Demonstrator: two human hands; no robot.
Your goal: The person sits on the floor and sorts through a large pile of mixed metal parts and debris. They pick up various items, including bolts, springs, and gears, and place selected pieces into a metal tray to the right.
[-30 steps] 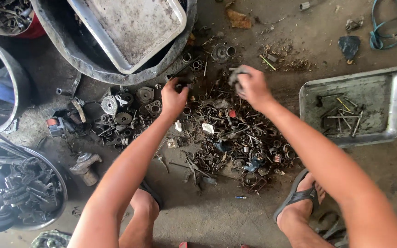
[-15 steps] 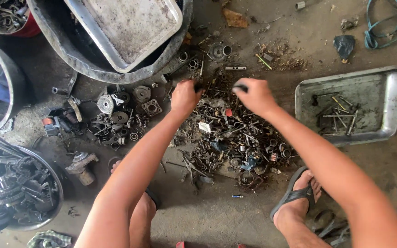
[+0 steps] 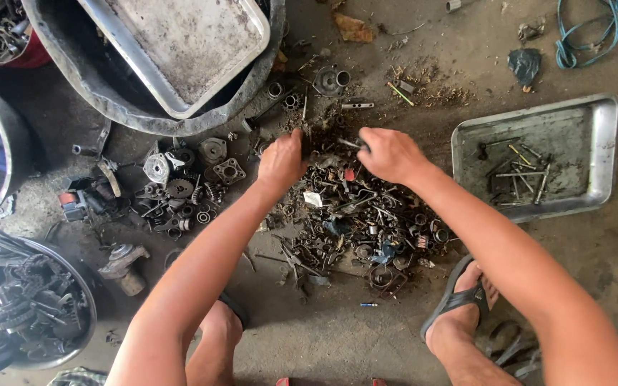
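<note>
My left hand (image 3: 282, 161) rests knuckles-up on the far edge of a heap of small rusty metal parts (image 3: 363, 218) on the floor. Its fingers curl down into the heap and their tips are hidden. My right hand (image 3: 389, 154) is a short way to its right on the same edge, fingers pinched on a small dark metal part (image 3: 352, 143). The heap holds rings, springs, bolts and bits of white and blue plastic.
A dented metal tray (image 3: 595, 143) with a few long bolts lies to the right. Gears and sprockets (image 3: 187, 182) lie to the left. A large tub (image 3: 109, 100) holding another tray sits far left, a bucket of chains (image 3: 30, 307) near left. My sandalled foot (image 3: 466, 304) stands near right.
Both hands have come down and together onto the far edge of the heap. The right hand no longer shows the grey lump it held raised.
</note>
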